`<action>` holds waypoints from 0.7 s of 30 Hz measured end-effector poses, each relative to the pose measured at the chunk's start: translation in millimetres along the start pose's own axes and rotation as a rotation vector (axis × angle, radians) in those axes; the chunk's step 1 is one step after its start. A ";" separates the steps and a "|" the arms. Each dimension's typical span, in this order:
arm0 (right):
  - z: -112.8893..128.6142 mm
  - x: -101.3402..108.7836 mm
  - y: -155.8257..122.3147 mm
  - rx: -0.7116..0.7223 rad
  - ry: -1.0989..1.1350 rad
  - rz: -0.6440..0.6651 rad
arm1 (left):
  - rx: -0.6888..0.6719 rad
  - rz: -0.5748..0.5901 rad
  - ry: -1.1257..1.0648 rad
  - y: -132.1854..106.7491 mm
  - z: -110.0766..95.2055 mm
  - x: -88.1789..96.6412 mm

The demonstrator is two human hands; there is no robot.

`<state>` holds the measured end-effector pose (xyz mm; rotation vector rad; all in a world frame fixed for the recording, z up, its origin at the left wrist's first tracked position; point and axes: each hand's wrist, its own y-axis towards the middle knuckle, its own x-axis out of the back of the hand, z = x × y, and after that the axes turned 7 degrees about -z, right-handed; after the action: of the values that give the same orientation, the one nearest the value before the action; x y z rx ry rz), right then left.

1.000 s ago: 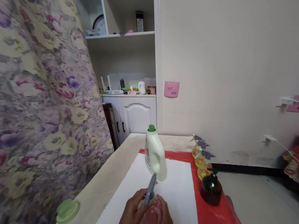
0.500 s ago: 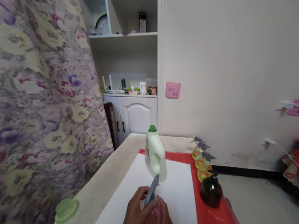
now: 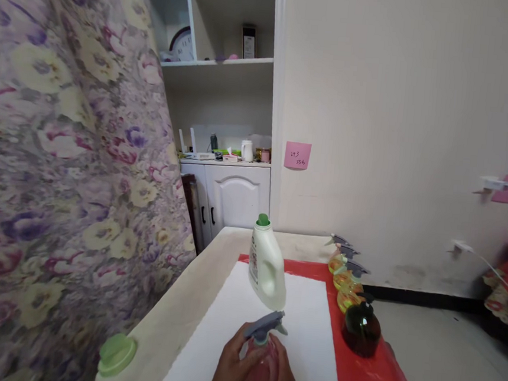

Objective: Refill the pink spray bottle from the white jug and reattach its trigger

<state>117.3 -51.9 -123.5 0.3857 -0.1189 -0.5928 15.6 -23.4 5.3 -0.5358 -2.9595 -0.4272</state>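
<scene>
Low in the view, a pink see-through spray bottle stands between my two hands over a white sheet. My left hand is closed on it from the left, with its fingers at the grey trigger head and neck. Around the right side of the bottle's body curls my right hand. The nozzle end of the trigger head points right. Just beyond stands a pale green jug, upright, with its green spout uncapped. A green cap lies at the table's left corner.
Along the right edge, on a red sheet, stand several spray bottles with yellow liquid and a dark round pump bottle. A floral curtain hangs at left. Behind are a white cabinet and a wall.
The trigger head has turned on the bottle, from pointing away from me to pointing right. Both hands remain around the bottle. The view has shifted slightly.
</scene>
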 end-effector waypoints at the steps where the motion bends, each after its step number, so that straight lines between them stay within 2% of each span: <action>1: -1.5 0.0 0.1 -0.011 0.030 0.013 | 0.013 -0.038 -0.009 0.2 2.2 -3.0; 3: -5.5 -0.3 0.1 -0.037 0.052 0.022 | 0.010 -0.105 -0.008 0.9 4.9 -7.9; 5: -9.6 -0.4 -0.1 -0.051 0.037 0.015 | -0.024 -0.124 -0.003 1.8 5.6 -9.7; 9: -12.6 1.0 -0.7 -0.045 -0.047 -0.005 | -0.053 -0.063 -0.021 2.0 8.4 -6.1; 12: -9.9 1.5 -1.6 0.007 -0.115 -0.043 | -0.028 -0.026 -0.126 0.1 15.4 -4.5; 17: -7.7 1.0 -2.2 0.076 -0.197 -0.094 | 0.009 -0.027 -0.181 -3.6 28.0 -5.9; 21: -11.2 4.9 2.7 0.137 -0.176 -0.046 | 0.036 -0.033 -0.194 -5.1 30.9 -7.1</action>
<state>125.2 -49.0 -132.8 0.4698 -0.3214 -0.6655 18.8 -21.4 -26.5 -0.5544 -3.1589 -0.3416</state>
